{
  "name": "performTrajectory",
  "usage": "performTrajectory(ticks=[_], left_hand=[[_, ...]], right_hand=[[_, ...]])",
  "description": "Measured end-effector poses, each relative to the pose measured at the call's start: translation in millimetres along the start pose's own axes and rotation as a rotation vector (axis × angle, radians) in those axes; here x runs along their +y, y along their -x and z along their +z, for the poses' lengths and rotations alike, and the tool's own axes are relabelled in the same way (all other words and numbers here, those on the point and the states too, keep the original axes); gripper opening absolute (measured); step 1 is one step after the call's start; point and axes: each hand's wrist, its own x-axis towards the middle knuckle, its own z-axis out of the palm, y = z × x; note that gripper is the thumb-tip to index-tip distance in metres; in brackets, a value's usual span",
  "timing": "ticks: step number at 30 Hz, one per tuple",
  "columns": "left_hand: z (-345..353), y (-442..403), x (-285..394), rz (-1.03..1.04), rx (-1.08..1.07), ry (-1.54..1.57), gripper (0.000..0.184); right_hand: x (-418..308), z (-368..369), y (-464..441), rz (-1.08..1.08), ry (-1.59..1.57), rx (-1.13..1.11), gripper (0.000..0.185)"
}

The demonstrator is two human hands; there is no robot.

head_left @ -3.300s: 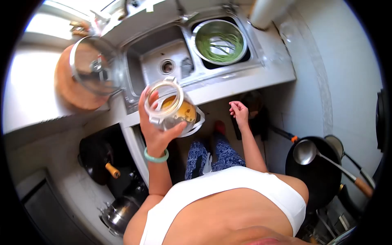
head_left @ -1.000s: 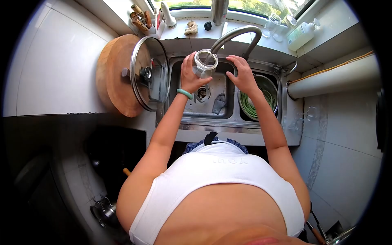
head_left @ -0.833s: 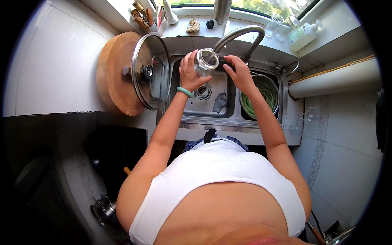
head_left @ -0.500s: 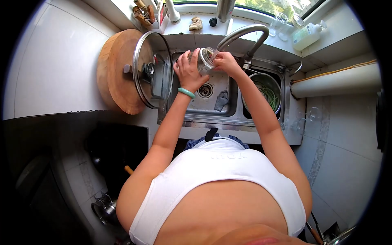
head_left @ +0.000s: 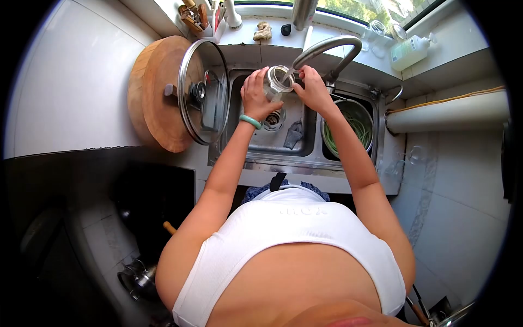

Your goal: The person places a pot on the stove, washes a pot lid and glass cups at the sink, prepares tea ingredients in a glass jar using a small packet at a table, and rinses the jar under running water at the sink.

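My left hand, with a pale green bangle on its wrist, is wrapped round a clear glass jar from the left. The jar is tilted, its open mouth facing up toward the faucet. A stream of water seems to run from the spout into the mouth. At the right side of the rim is my right hand, thumb and forefinger apart, with nothing visible between them. Whether the thumb touches the glass I cannot tell. Below lies the steel sink basin, with a grey cloth near its drain.
A pot of long green vegetables sits in the right basin. Left of the sink stand a glass lid and a round wooden board. A soap bottle and glass jars line the windowsill.
The jar's mouth has turned further upward, under the spout. My right hand's fingers have drawn back from the jar's mouth to the right. My left hand keeps its hold.
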Motion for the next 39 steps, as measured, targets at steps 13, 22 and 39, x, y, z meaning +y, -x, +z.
performTrajectory(ticks=[13, 22, 39], left_hand=[[11.4, -1.4, 12.4, 0.022, 0.115, -0.067, 0.095], [-11.2, -8.6, 1.4, 0.064, 0.012, 0.035, 0.092], [2.4, -7.3, -47.3, -0.119, -0.592, 0.774, 0.1]], right_hand=[[-12.6, 16.6, -33.3, -0.078, -0.19, -0.659, 0.026], [-10.9, -18.2, -38.9, -0.868, 0.371, -0.49, 0.023], [3.3, 7.0, -48.2, -0.086, 0.061, -0.432, 0.03]])
